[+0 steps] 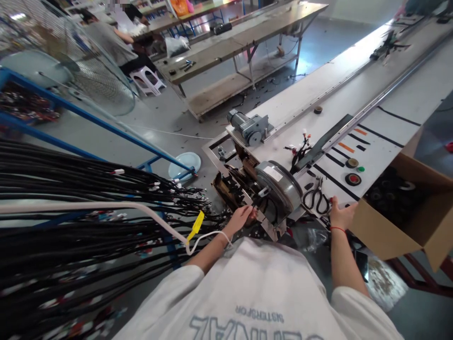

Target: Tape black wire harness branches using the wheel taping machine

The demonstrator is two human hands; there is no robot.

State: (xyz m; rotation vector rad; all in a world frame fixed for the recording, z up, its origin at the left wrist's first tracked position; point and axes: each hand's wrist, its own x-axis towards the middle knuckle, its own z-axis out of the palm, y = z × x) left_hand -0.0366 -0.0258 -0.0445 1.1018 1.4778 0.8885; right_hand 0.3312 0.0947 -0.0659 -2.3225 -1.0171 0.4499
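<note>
My left hand [243, 218] is at the near end of the long machine, its fingers closed together by the wheel-shaped metal drum [279, 184]. A dark piece shows at its fingertips, too small to name. A white connector [264, 192] on a black wire sits just beyond them, against the drum. My right hand [341, 217] rests on the near edge of the white worktop [318, 137], thumb and fingers apart, holding nothing I can see. Black-handled scissors [317, 198] lie just left of it. Past its fingertips is a roll of tape [353, 179] with a red centre.
Bundles of black cables [88, 189] hang on a blue rack [116, 130] to my left, near a large fan [99, 71]. An open cardboard box [389, 231] stands at my right. A motor [247, 126] is mounted on the machine. Another person [109, 42] sits far left.
</note>
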